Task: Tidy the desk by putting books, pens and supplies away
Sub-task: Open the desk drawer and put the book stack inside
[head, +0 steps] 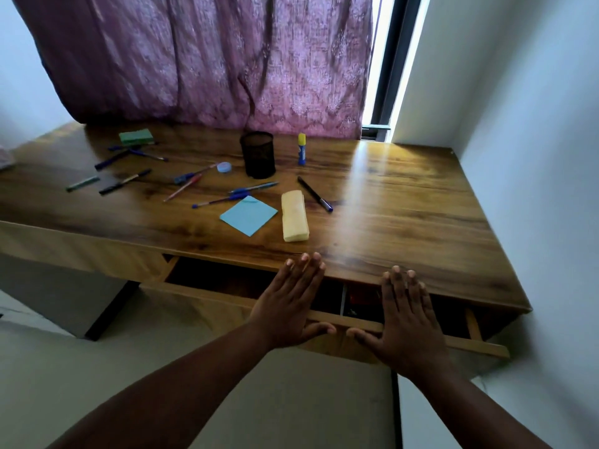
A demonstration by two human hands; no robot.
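Resting flat with fingers spread, the left hand point(289, 299) and right hand point(405, 315) hold nothing — palms on the drawer point(343, 319) front, which hangs part-open under the desk point(405, 222), its length along the front edge.

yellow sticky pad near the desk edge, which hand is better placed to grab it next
Left, probably. The left hand rests flat on the open drawer front, right below the yellow pad. The right hand sits further to the right.
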